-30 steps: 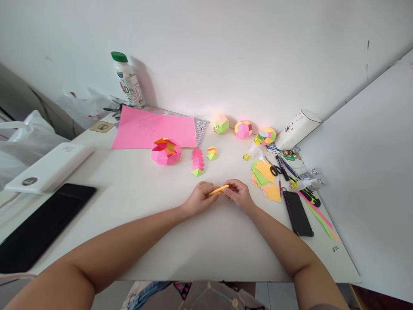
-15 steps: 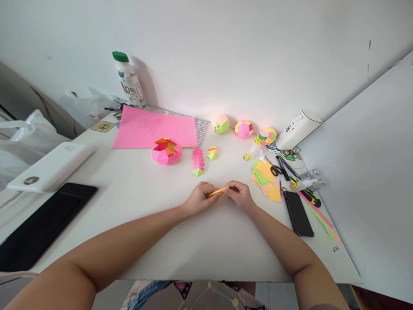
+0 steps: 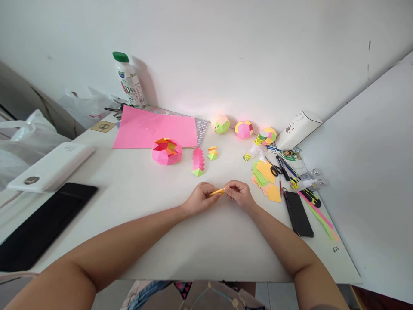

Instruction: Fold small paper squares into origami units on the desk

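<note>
Between my hands is a small folded piece of orange paper (image 3: 217,192), seen nearly edge-on. My left hand (image 3: 200,198) pinches its left end, and my right hand (image 3: 239,194) pinches the right end between thumb and fingers. Just beyond them lie a stack of folded pink units (image 3: 198,159) with a green one at the near end, and a shorter stack of orange and green units (image 3: 212,153). A pink paper ball (image 3: 167,152), open at the top with orange inside, sits farther left.
Loose sticky notes (image 3: 274,193), scissors (image 3: 276,170) and a black phone (image 3: 298,214) lie to the right. Finished paper balls (image 3: 244,129) line the wall. Pink sheets (image 3: 155,129) and a bottle (image 3: 129,82) stand back left; a white power bank (image 3: 51,167) and black tablet (image 3: 48,224) lie left.
My right fingers have shifted very slightly along the folded orange paper. Everything else stays where it was.
</note>
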{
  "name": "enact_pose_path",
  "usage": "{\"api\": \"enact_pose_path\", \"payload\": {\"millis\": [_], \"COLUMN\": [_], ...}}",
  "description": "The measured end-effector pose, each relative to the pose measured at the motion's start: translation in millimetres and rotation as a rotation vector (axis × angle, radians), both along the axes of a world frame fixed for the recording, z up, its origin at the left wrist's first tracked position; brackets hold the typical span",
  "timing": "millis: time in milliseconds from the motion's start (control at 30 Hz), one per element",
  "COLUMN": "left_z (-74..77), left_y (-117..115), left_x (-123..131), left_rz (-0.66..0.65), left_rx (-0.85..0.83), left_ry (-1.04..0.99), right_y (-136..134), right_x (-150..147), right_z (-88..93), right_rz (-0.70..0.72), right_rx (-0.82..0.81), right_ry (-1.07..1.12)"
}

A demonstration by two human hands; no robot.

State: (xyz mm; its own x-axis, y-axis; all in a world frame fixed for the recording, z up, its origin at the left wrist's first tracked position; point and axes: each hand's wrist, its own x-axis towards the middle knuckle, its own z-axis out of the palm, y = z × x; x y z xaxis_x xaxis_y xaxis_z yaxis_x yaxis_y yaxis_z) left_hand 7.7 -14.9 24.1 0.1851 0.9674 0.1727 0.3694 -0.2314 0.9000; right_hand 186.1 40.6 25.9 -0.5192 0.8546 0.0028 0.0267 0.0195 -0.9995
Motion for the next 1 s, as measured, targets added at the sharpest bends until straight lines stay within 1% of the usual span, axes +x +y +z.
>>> {"api": "enact_pose_path", "payload": {"millis": [233,467,533,667,800,900,1000], "left_z": [2.9,5.0,5.5,4.3,2.5,2.1,1.8], "left_y": [-1.0,-0.8,-1.1,-1.5,-1.3,-1.0,-0.6], "left_x": [-0.1,-0.7,-0.8,-0.6,-0.3,-0.4,-0.6], "left_rz": [-0.001,-0.023,-0.007,0.069,0.059,0.049,0.044], "left_rx": [-0.019,-0.025,-0.051,-0.150,-0.195,-0.193,-0.176], "left_ry": [-0.032,-0.057,-0.090,-0.218,-0.269,-0.258,-0.253], "right_y": [0.5,0.4,0.7,1.0,-1.3,-3.7,-5.1], "right_x": [0.8,0.9,1.2,1.9,2.2,1.2,-0.3], "right_z": [0.6,0.7,-0.2,-0.5,2.1,2.6,0.4], "right_rz": [-0.009,-0.001,-0.011,-0.043,0.005,0.046,0.049], "right_rx": [-0.022,-0.011,-0.007,-0.022,-0.009,0.020,0.045], "right_ry": [-0.006,0.034,0.050,0.036,0.020,-0.003,-0.057]}}
